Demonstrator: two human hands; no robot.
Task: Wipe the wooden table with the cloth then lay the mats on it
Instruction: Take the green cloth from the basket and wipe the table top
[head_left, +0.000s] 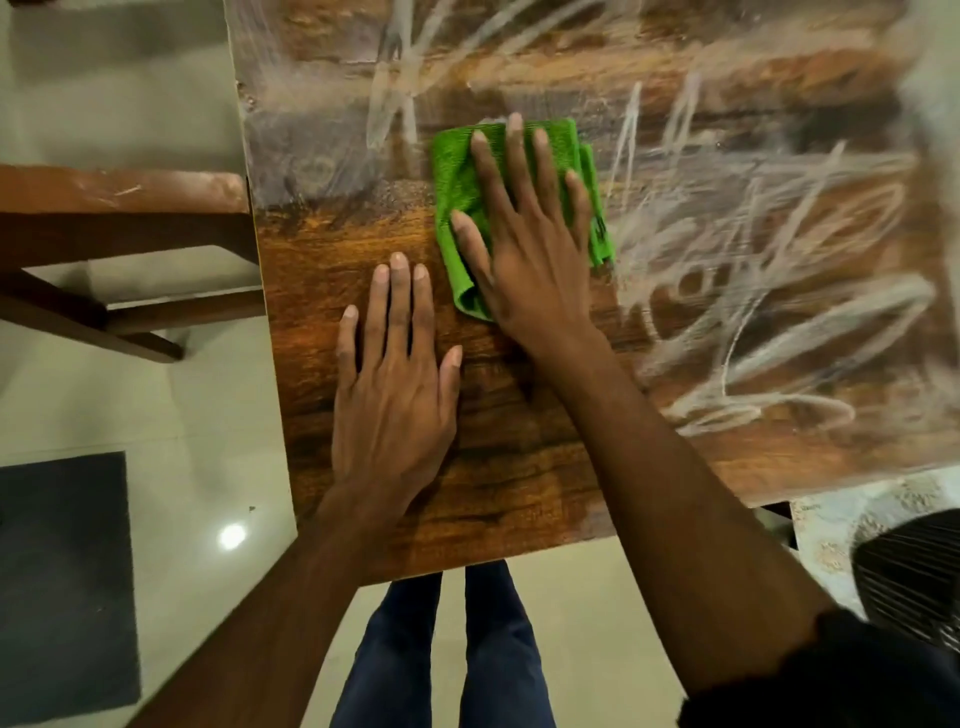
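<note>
From the head camera we look straight down on a wooden desk (509, 467) whose near-left part shows clean, dark grain, while the far and right parts are covered in pale, chalky scribbles and smears (769, 291). We see the right hand (524, 228) spread wide and flat, fingers fanned out, pressing down on a folded green cloth (457, 171). The cloth lies on the desk at the boundary between the clean wood and the marked wood, its near corner poking out under the heel of the thumb. The hand does not pinch the cloth; it pins it with the palm and fingers.

The left hand (395, 384) lies open and flat on the bare clean wood, just beside the cloth and nearer to us, fingers close together and pointing away. It holds nothing. Its fingertips sit near the cloth's left edge but we see a gap between them.

Below the near edge of the desk we see dark blue trousers (498, 649) over a pale tiled floor (208, 395). To the left stands a brown wooden chair (119, 218), touching or just beside the desk's left edge. A dark grey mat (62, 582) lies on the floor at lower left. At lower right a patterned surface (852, 525) and a dark ribbed object (914, 577) show, both blurred.
</note>
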